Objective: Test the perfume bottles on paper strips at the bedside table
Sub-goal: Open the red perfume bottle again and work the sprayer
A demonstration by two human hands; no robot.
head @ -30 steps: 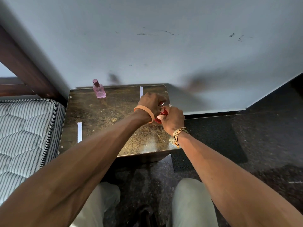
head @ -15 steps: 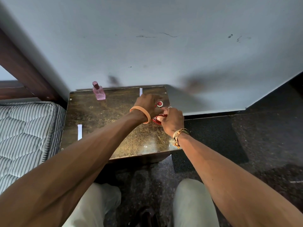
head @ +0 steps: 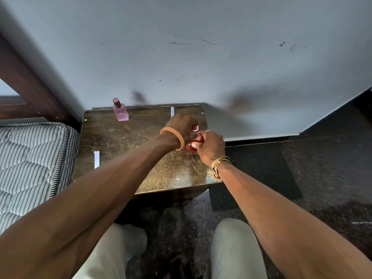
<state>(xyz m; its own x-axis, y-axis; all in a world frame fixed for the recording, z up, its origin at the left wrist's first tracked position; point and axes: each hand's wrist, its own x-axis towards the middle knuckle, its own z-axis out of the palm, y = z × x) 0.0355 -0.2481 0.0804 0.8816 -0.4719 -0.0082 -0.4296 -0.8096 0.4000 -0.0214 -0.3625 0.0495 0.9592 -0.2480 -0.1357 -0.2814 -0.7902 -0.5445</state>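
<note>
Both hands meet right of frame centre, over the right part of the tabletop (head: pixel 130 141). The red bottle (head: pixel 191 146) sits between them, mostly hidden.

- Right hand (head: pixel 211 148): fingers clenched round the bottle body, thumb pressed on its red front.
- Left hand (head: pixel 181 127): fingers curled down over the bottle's top end. Its round red top (head: pixel 195 128) with a silver rim peeks out beside the knuckles. Can't tell exact finger contact, the back of the hand covers it.
- Can't tell whether the bottle base touches the tabletop.

Pink bottle (head: pixel 120 110) stands upright at the back left of the tabletop, well apart from the hands. One paper strip (head: pixel 172 111) lies at the back edge just above the left hand. A second strip (head: pixel 96 159) lies near the left edge, beside the mattress (head: pixel 30 158).
</note>
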